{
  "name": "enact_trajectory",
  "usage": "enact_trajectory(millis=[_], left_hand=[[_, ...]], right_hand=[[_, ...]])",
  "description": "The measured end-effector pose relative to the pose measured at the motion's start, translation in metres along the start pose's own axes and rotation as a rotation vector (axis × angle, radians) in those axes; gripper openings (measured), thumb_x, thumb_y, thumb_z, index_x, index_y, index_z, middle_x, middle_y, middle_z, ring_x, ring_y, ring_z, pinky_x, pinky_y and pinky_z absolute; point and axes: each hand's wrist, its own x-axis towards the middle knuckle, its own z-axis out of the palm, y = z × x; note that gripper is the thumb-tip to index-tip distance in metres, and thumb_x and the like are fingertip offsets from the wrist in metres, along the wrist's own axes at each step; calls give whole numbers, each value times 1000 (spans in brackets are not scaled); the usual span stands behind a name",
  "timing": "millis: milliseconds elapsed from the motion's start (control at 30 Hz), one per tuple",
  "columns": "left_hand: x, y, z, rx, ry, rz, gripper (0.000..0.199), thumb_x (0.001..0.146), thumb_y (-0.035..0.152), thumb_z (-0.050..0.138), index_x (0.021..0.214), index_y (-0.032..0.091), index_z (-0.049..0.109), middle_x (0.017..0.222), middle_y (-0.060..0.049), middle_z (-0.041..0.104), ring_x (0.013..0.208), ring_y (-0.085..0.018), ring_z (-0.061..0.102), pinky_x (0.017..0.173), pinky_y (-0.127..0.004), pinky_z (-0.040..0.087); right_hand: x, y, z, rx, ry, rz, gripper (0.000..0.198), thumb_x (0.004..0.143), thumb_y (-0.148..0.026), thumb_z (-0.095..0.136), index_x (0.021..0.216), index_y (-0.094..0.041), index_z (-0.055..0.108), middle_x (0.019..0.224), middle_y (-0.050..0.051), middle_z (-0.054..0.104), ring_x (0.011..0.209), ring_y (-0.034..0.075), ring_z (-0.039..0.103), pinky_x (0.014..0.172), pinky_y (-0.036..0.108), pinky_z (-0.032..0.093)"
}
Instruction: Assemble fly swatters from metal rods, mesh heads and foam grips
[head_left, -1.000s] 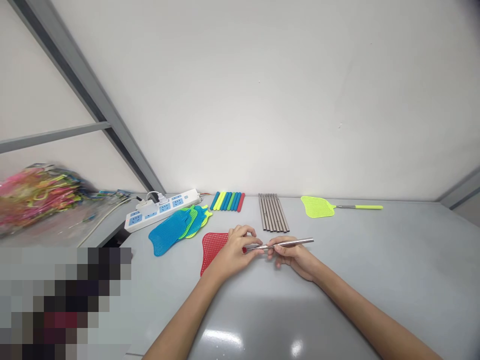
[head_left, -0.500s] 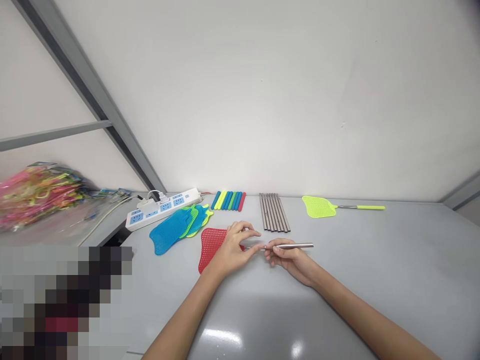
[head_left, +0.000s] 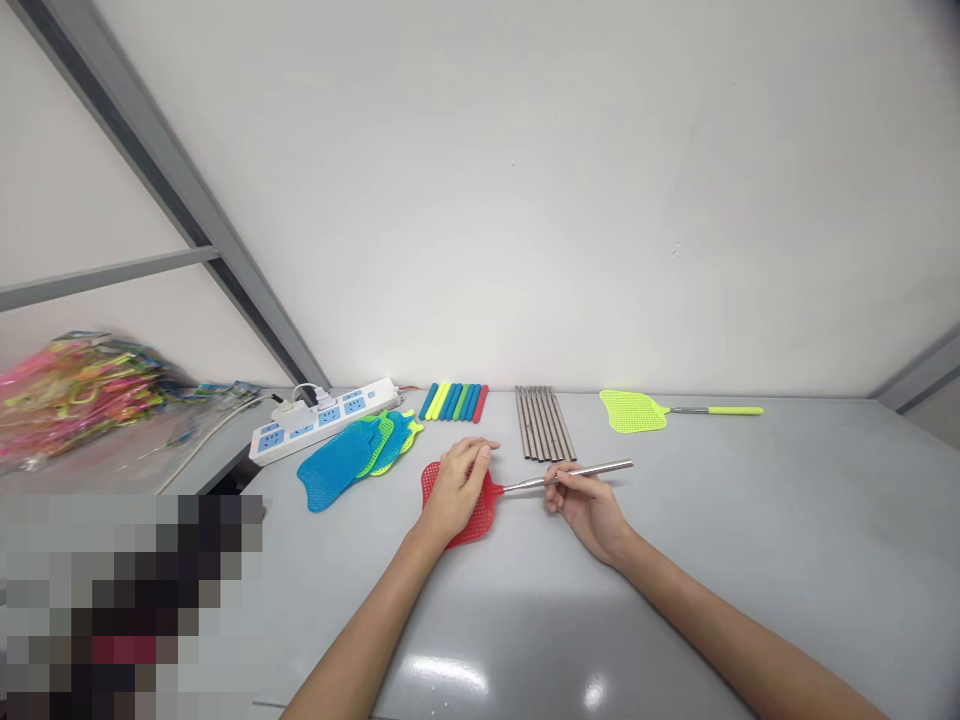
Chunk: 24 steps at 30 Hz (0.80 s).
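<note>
A red fly swatter head [head_left: 480, 515] is joined at its neck to a thin telescopic metal rod [head_left: 607, 468], which angles up to the right. My left hand [head_left: 456, 492] lies across the perforated head, gripping it, with the thumb near its far side; part of the head is hidden beneath the palm. Fingers and thumb of my right hand [head_left: 589, 500] pinch the rod partway along, and its thicker tube end sticks out to the right. No grip sleeve covers that end.
Behind are a row of coloured handle grips [head_left: 454, 402], several metal rods [head_left: 545, 425], and a yellow swatter [head_left: 634, 412] with its handle. Blue, green and yellow swatter heads [head_left: 337, 465] overlap at left beside a power strip [head_left: 322, 420]. A bag of colourful items [head_left: 90, 395] lies far left.
The red head has shifted right and turned, showing its neck. My left hand has moved back from the rod onto the head. The rod's free end has tilted upward in my right hand.
</note>
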Motion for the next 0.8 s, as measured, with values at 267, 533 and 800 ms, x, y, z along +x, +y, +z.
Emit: enact_trajectory(millis=[267, 533, 800], left_hand=[[7, -17, -3, -47, 152, -66, 30, 82, 23, 27, 95, 22, 54, 103, -3, 55, 101, -17, 46, 89, -34, 31], [9, -17, -1, -255, 232, -76, 28, 83, 30, 27, 97, 21, 50, 93, -4, 54, 87, -16, 50, 80, -30, 37], [10, -24, 0, -217, 211, -108, 26, 81, 36, 31, 77, 19, 50, 76, -1, 53, 71, -14, 49, 70, -26, 37]], right_hand=[[5, -3, -9, 65, 112, -139, 16, 71, -22, 48, 60, -15, 58, 48, 0, 46, 45, 9, 37, 48, 25, 31], [9, -8, -14, 163, 170, -209, 15, 69, -21, 50, 56, -16, 55, 52, -2, 44, 43, 7, 34, 47, 25, 31], [12, -15, -18, 174, 193, -243, 15, 69, -22, 49, 58, -16, 56, 49, -1, 43, 43, 8, 33, 46, 25, 31]])
